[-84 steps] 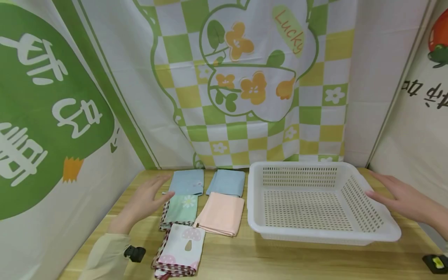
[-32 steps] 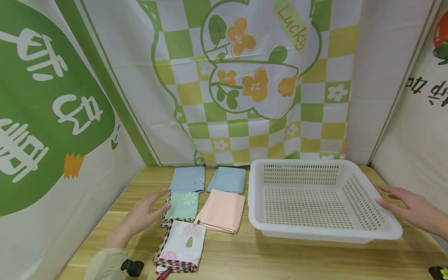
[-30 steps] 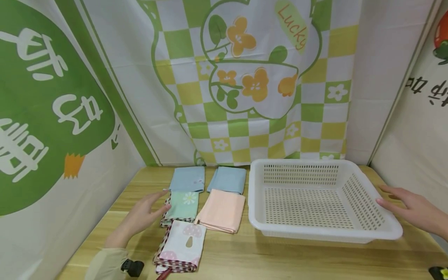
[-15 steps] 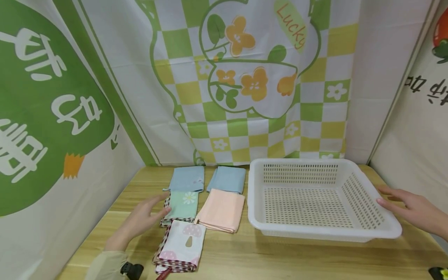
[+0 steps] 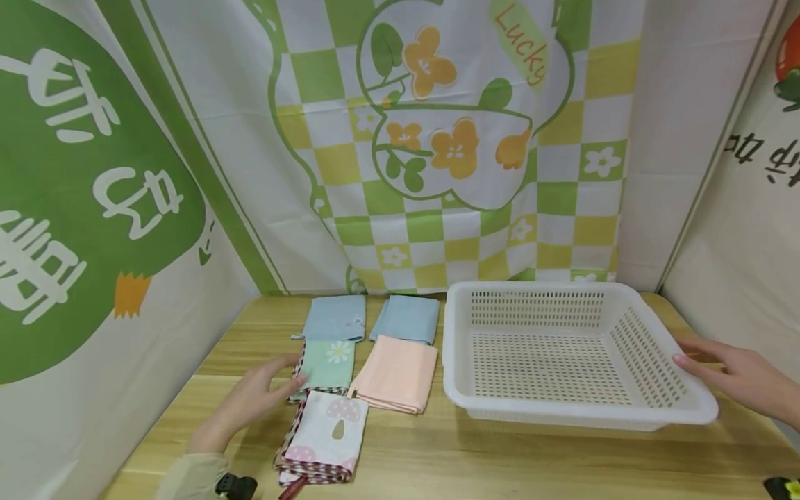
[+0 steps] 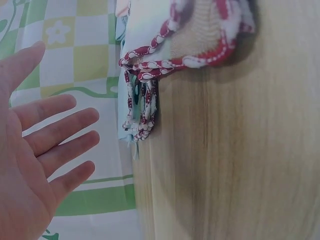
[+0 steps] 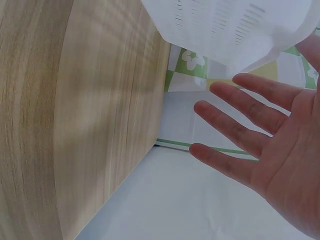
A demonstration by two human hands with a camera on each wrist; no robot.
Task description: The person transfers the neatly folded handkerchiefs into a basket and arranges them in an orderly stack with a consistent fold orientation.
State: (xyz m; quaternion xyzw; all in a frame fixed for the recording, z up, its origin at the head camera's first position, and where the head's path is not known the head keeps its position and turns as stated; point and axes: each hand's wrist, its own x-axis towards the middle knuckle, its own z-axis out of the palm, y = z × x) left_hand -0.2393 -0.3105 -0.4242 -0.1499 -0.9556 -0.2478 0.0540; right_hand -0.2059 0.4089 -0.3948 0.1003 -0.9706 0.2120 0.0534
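Note:
My left hand (image 5: 246, 399) hovers at the left edge of a folded green cloth (image 5: 326, 368) with a daisy print. In the left wrist view its fingers are spread and relaxed, apart from the cloths. Nearer me lies a folded white cloth (image 5: 328, 430) with pink mushrooms and a red checked edge. My right hand (image 5: 734, 371) is beside the right rim of a white perforated plastic basket (image 5: 562, 413), thumb close to the rim. The right wrist view shows its fingers extended and holding nothing; whether the thumb touches the rim I cannot tell.
Two folded blue cloths (image 5: 335, 318) lie at the back, and a folded peach cloth (image 5: 398, 375) lies between the green cloth and the basket. All rest on a wooden table (image 5: 475, 462). A checked fabric curtain (image 5: 431, 236) hangs behind; printed fabric walls stand at both sides.
Both hands have come down a little, the left toward the green cloth's edge and the right to the basket's outer side. Cloths and basket stay in place.

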